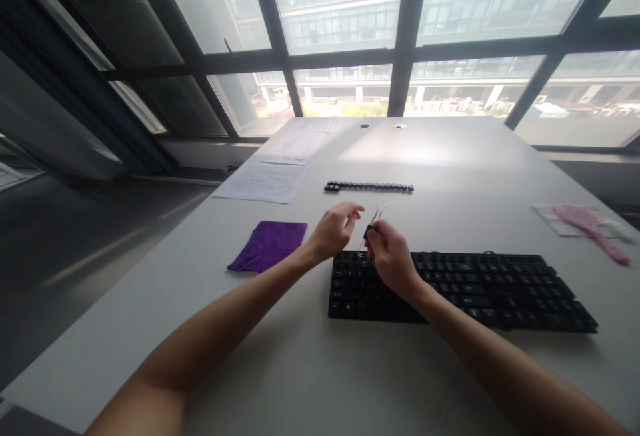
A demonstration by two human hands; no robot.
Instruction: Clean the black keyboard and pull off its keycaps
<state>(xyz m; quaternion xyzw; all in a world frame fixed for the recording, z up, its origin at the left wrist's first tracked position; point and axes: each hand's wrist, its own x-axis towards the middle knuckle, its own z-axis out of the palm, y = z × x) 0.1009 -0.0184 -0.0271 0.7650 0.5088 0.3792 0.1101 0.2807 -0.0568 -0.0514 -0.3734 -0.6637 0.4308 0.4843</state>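
Note:
My right hand (393,256) is closed around a keycap puller (371,230) with a dark handle. Thin wire prongs stick out of it at the top and also at the bottom left. Below that hand lies a black keyboard (465,287), partly covered by my hand and forearm. Just to the left of the puller, my left hand (336,231) hovers with its fingers loosely apart, and no object shows in it. Farther back, a row of black keycaps (373,187) is lined up on the white table (270,363).
A purple cloth (273,246) lies left of my left hand. Sheets of paper (265,181) are spread behind it. At the right edge, a pink hairbrush (587,224) rests on a pale packet. Tall windows (345,83) stand beyond the table's far edge.

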